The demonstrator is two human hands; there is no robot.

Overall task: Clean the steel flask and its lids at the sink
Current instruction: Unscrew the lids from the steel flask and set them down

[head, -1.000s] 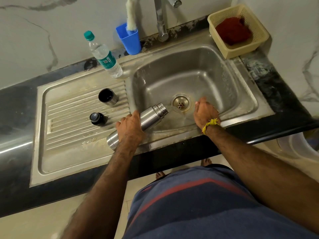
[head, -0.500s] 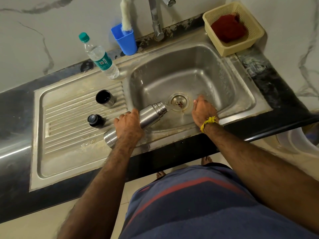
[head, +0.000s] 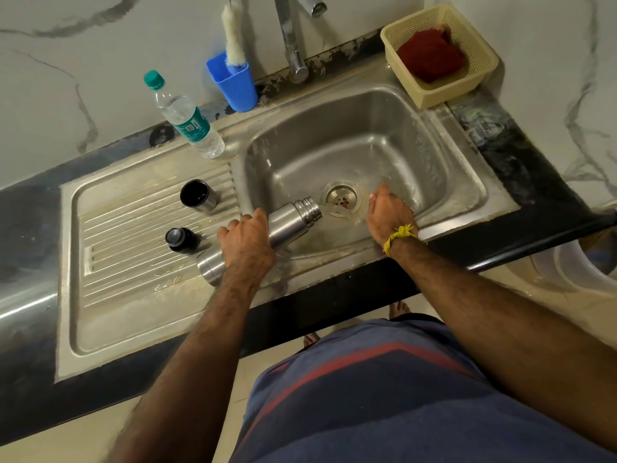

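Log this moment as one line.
left hand: holds flask, tipped, draining | right hand: in sink, empty | lids: on drainboard

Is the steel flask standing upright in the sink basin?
No, the steel flask lies tilted in the left hand, mouth down toward the drain.

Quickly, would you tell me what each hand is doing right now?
Left hand: grips the tilted flask.
Right hand: open, holding nothing, inside the sink.

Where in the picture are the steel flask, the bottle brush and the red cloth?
steel flask (head: 293, 217), head view, on its bare shoulder below the neck.
bottle brush (head: 232, 38), head view, on its white bristles.
red cloth (head: 430, 56), head view, on its middle.
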